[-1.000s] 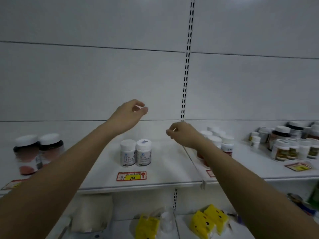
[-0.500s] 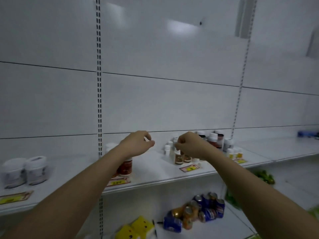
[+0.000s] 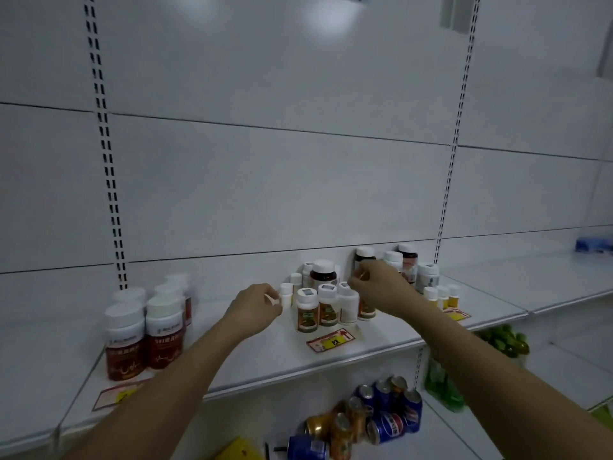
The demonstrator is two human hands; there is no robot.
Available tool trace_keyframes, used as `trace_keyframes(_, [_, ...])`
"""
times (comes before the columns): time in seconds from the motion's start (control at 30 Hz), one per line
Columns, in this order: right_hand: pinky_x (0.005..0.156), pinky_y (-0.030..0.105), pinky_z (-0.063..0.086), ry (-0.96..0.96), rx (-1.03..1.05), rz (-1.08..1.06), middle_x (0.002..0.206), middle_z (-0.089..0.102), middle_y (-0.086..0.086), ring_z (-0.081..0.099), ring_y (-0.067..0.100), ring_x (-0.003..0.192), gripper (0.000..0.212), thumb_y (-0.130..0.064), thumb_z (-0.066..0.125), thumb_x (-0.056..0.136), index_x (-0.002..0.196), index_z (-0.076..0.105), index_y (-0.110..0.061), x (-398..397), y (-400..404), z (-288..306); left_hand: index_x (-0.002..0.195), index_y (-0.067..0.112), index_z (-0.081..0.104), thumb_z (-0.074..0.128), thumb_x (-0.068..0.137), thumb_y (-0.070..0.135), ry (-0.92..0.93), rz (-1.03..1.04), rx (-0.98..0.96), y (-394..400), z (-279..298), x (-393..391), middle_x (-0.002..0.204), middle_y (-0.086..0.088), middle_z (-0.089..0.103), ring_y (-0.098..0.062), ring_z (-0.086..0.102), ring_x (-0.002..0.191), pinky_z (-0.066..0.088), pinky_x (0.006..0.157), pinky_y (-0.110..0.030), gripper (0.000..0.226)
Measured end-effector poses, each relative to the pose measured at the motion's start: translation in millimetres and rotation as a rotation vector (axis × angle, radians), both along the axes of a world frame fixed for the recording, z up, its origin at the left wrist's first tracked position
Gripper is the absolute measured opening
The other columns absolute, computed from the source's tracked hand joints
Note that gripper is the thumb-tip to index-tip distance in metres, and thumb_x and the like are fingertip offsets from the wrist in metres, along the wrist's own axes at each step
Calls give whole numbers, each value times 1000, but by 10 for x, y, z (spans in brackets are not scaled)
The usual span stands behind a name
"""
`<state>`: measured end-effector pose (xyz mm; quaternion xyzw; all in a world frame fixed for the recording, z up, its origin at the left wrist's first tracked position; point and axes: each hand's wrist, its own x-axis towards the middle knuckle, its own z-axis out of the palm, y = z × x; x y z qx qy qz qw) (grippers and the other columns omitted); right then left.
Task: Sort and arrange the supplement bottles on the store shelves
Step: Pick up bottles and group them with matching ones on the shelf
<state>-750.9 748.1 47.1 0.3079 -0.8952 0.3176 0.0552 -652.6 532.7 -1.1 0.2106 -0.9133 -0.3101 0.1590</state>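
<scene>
Landmark: the yellow and red price tag (image 3: 330,340) lay flat near the front edge of the white shelf (image 3: 265,356); every place below is given from it.
Left hand: the left hand (image 3: 254,308) hovered up and to the left of the tag, fingers curled inward, fingertips close to a small white bottle (image 3: 286,294). Whether it touched that bottle could not be told. A pale sliver showed at the fingertips, too blurred to name.
Right hand: the right hand (image 3: 378,288) hung above and right of the tag, over the bottle cluster, fingers bent, thumb and forefinger pinched together. Whether anything was held in the pinch could not be told.
Front row: three bottles with brown and green labels (image 3: 306,310) and one plain white bottle (image 3: 348,303) stood upright just behind the tag, side by side.
Back group: a dark jar with a white lid (image 3: 323,273) stood behind the front row; taller white-capped bottles (image 3: 408,260) stood against the back panel, up and right of the tag.
Small bottles: three little yellow-labelled bottles (image 3: 442,295) stood right of the tag, beside the right forearm.
Red-labelled bottles: a block of large white-capped bottles with red labels (image 3: 144,333) stood well left of the tag, in rows running back.
Lower shelf: soda cans (image 3: 374,416), blue and gold, lay jumbled below the tag; green fruit (image 3: 504,340) showed to the lower right.
</scene>
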Motion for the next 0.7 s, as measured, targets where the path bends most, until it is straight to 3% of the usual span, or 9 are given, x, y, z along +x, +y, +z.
trace_keyframes(0.13, [76, 32, 55, 36, 65, -7, 99, 67, 2, 63, 17, 86, 18, -32, 61, 93, 104, 62, -17, -514, -218, 85, 123, 17, 58, 69, 86, 24, 23, 36, 40, -284, -92, -488, 118, -7, 63, -22, 60, 101, 49, 89, -31, 40])
trace_keyframes(0.23, [73, 25, 49, 29, 127, 26, 106, 62, 0, 60, 17, 91, 34, -36, 63, 92, 118, 59, -15, -847, -387, 150, 130, 16, 52, 72, 84, 23, 12, 53, 75, -399, -158, -823, 124, -8, 59, -24, 59, 108, 49, 92, -33, 50])
trace_keyframes(0.33, [84, 29, 52, -2, 199, 67, 118, 62, 2, 60, 18, 99, 50, -43, 66, 89, 129, 55, -15, -1153, -574, 127, 131, 15, 50, 76, 81, 26, -23, 41, 82, -487, -208, -1060, 126, -8, 58, -24, 59, 108, 50, 92, -34, 57])
trace_keyframes(0.47, [89, 31, 52, -101, 305, 171, 131, 58, 3, 61, 18, 103, 67, -51, 67, 86, 139, 47, -18, -1371, -726, 73, 110, 15, 61, 80, 77, 27, -78, 18, 77, -570, -251, -1222, 105, -5, 66, -18, 63, 91, 53, 82, -32, 40])
trace_keyframes(0.6, [78, 26, 56, -145, 260, 304, 120, 64, 2, 65, 16, 93, 52, -45, 69, 86, 128, 58, -16, -1515, -778, -19, 93, 14, 67, 78, 79, 25, -84, 11, 69, -575, -310, -1320, 87, -3, 70, -13, 62, 73, 48, 65, -23, 21])
trace_keyframes(0.7, [81, 30, 58, -161, 183, 399, 112, 66, 2, 65, 16, 94, 45, -42, 72, 85, 120, 62, -16, -1600, -799, -75, 89, 13, 68, 78, 80, 22, -44, 50, 91, -529, -328, -1310, 75, 3, 65, -6, 56, 64, 41, 56, -18, 17])
